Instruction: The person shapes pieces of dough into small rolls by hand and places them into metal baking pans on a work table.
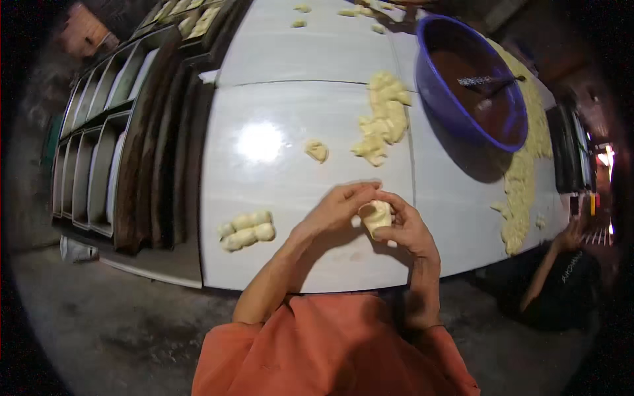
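Note:
In front of my body, above the white tabletop, a pale yellow piece of dough (377, 218) is between my two hands. My right hand (411, 230) grips it, thumb on the near side and fingers curled round the far side. Against its far left edge, my left hand (345, 203) presses with its fingers bent together; the fingertips partly hide one another. To the left lies a block of rolled dough pieces (247, 230) set side by side. A small flattened dough lump (317, 151) rests farther off, and a heap of dough pieces (384, 119) lies beyond my hands.
A purple basin (428, 69) with brown filling and a utensil stands at the right, beside a long strip of dough (522, 198). Stacked baking tins (92, 158) line the table's left side. Another person (558, 284) is at the right edge.

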A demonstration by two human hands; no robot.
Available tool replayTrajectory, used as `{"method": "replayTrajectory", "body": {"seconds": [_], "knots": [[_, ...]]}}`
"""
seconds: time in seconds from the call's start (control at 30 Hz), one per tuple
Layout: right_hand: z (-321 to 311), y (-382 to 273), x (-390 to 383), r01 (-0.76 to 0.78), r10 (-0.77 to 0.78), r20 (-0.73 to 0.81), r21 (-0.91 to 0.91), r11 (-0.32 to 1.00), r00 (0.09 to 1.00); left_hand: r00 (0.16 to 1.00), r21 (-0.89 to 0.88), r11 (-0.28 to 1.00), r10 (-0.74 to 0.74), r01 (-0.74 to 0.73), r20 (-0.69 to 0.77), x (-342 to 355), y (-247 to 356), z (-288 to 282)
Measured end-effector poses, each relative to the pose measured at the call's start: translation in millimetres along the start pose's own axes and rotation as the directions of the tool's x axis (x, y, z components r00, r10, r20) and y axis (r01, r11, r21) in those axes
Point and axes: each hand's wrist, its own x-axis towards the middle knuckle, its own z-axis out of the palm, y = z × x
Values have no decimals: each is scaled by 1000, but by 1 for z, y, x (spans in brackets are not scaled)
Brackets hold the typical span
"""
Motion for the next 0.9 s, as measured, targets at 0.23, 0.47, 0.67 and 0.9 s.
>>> {"method": "replayTrajectory", "body": {"seconds": [0.23,0.47,0.67,0.9], "knots": [[38,15,34,-39,34,-79,-64,997,996,960,-169,981,45,-94,-277,-45,-6,-24],[33,22,46,93,-88,-201,14,996,976,912,-163,964,134,-211,-387,-44,-22,-39],[28,11,33,-34,35,-125,9,999,991,913,537,842,255,-48,-318,-50,-10,-27],[1,8,29,21,-21,-124,-2,1000,992,796,906,227,582,-357,168,-13,-11,-2]]}}
